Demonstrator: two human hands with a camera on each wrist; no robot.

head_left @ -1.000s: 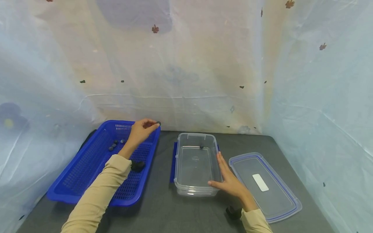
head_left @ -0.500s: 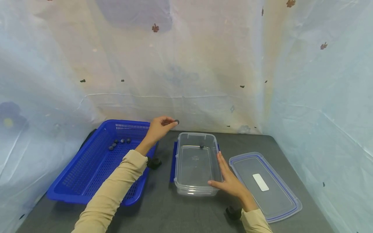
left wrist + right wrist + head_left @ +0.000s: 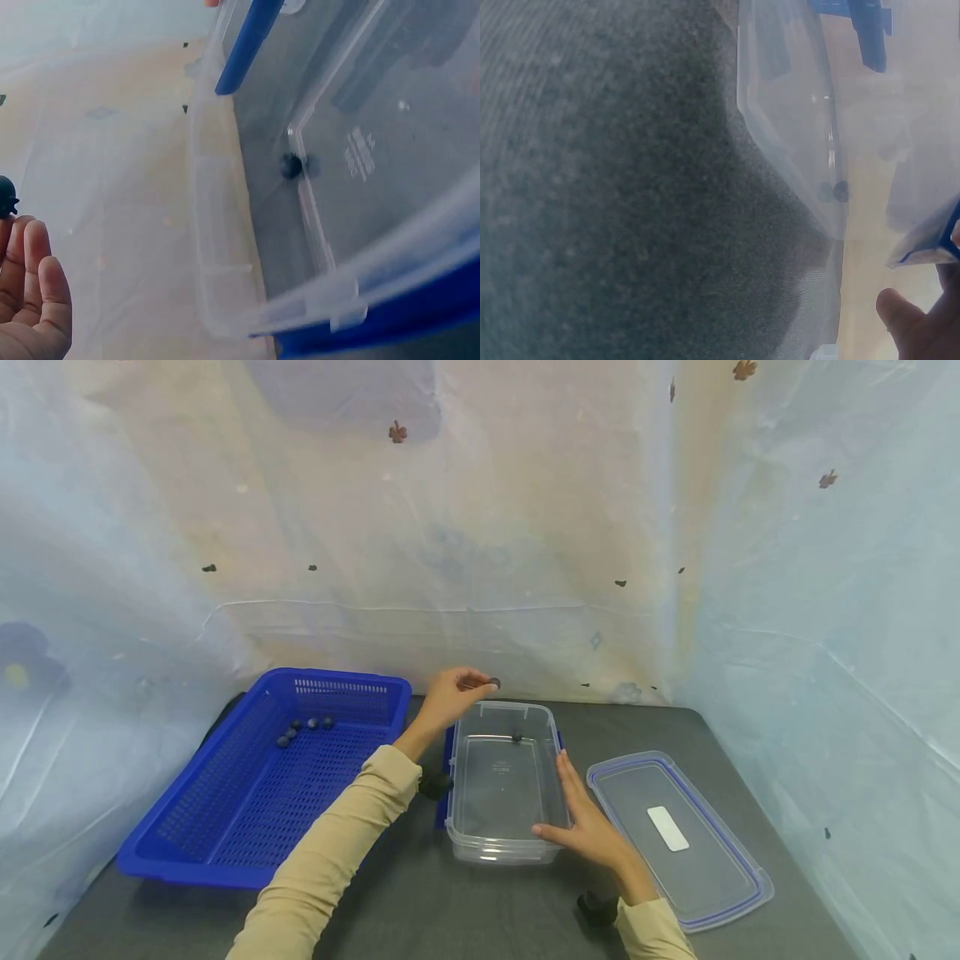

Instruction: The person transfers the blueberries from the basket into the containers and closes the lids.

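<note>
My left hand (image 3: 450, 697) pinches a blueberry (image 3: 494, 683) between thumb and fingertips, above the far end of a clear plastic container (image 3: 502, 843). In the left wrist view, the small crown of the held blueberry (image 3: 6, 198) shows at the fingertips. One blueberry (image 3: 517, 737) lies inside the container near its far end. My right hand (image 3: 600, 839) rests along the container's right side with fingers extended and thumb at the near corner. Several blueberries (image 3: 327, 722) lie toward the back of a blue perforated basket (image 3: 262, 810) on the left.
A clear lid (image 3: 705, 868) with a blue seal and a white label lies right of the container. Blue side flaps (image 3: 251, 45) hang from the container. Behind the dark-covered table (image 3: 427, 902) hangs a pale patterned sheet (image 3: 480, 527).
My left hand has moved right with the blueberry, from over the basket's back right corner to the container's far end. The right hand has kept its place on the container.
</note>
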